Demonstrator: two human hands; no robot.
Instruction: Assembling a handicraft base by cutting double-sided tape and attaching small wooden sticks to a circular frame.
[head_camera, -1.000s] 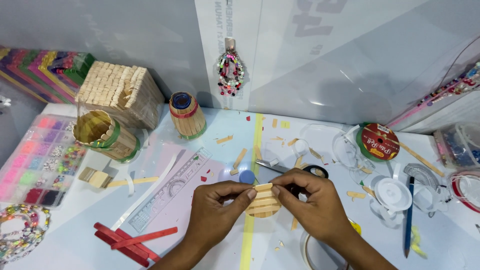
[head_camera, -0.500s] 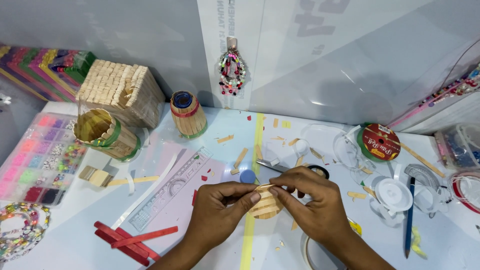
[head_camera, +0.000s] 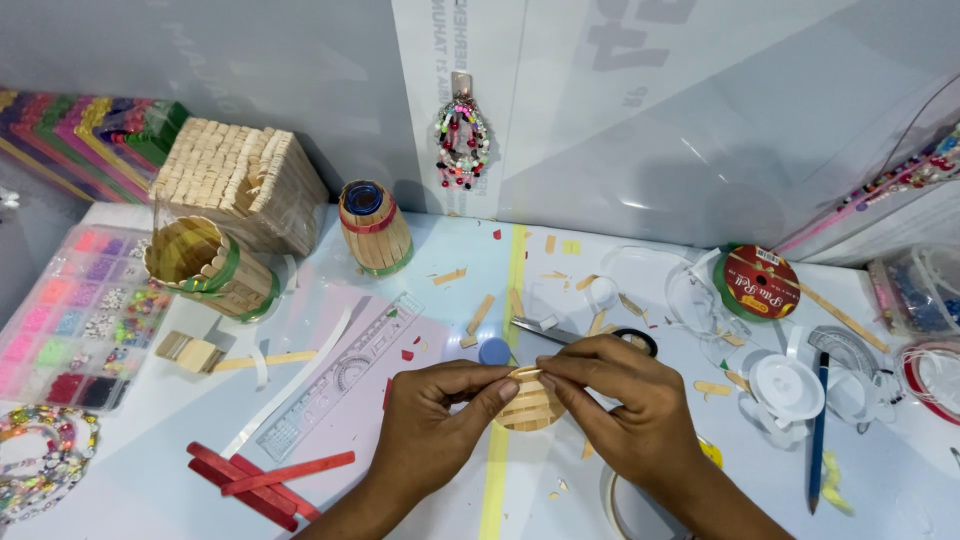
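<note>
Round disc of pale wooden sticks (head_camera: 528, 408), seemingly assembled, is pinched at its top edge by left hand (head_camera: 437, 425) and right hand (head_camera: 622, 405), low centre; trimming apparently remains.

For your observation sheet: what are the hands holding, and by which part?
Both hands, left and right, pinch a round craft-stick disc at its top edge.

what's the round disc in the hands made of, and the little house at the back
The round disc looks like flat pale wooden craft sticks laid side by side, unpainted and matte. The little house seems built from the same bare sticks; stacked stick ends show on its roof.
</note>
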